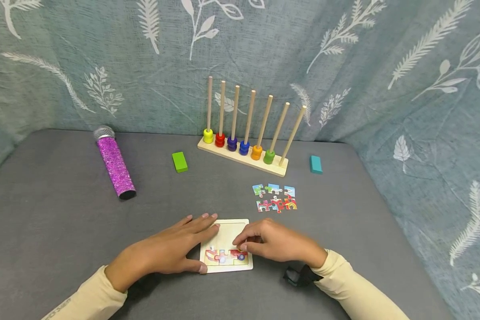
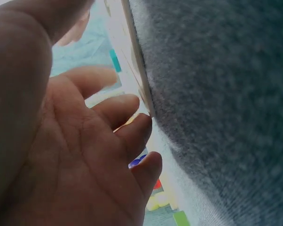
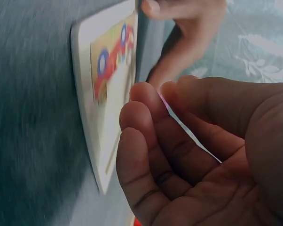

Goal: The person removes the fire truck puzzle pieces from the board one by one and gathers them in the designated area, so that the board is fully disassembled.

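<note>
A pale wooden puzzle board [image 1: 228, 231] lies on the table, its near row filled with pieces showing a red vehicle [image 3: 114, 56]. My left hand [image 1: 170, 249] is spread over the board's left side, its thumb at the near left corner and its fingertips by the far edge. Over the right side hovers my right hand [image 1: 278, 242], fingers loosely bent and thumb close to the index finger. No piece shows between those fingertips in the right wrist view. Loose puzzle pieces [image 1: 277, 204] lie in two rows beyond the right hand.
At the back stands a wooden peg rack [image 1: 244, 156] with coloured beads. A green block [image 1: 180, 162] and a teal block [image 1: 315, 164] flank it. A glittery purple microphone [image 1: 116, 164] lies at the left. A patterned curtain [image 1: 164, 89] hangs behind the grey table [image 1: 56, 222].
</note>
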The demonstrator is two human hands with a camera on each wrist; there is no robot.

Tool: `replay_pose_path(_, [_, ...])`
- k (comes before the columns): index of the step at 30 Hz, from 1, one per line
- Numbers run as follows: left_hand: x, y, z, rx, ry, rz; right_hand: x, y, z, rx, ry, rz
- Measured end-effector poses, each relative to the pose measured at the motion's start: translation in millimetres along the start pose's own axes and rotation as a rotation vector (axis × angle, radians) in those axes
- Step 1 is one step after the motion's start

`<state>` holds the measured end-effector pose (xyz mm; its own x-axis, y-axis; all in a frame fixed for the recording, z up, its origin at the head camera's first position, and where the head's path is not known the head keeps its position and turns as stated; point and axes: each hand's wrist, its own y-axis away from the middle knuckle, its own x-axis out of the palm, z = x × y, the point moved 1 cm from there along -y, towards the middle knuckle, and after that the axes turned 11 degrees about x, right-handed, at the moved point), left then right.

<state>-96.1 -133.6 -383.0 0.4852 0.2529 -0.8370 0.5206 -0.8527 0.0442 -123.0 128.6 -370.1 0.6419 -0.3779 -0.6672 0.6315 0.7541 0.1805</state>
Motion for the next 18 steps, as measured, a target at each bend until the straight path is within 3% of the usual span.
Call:
replay_pose_path(7, [1.6,-0.3,1.8,-0.015,-0.006,-0.011,11,-7.9,10,0.006,-0.030,0.054])
replay_pose_path(18, [1.4,-2.7,3.5,-0.019,-0.020,-0.015,19,-17.4,11,-0.007,-0.115,0.032])
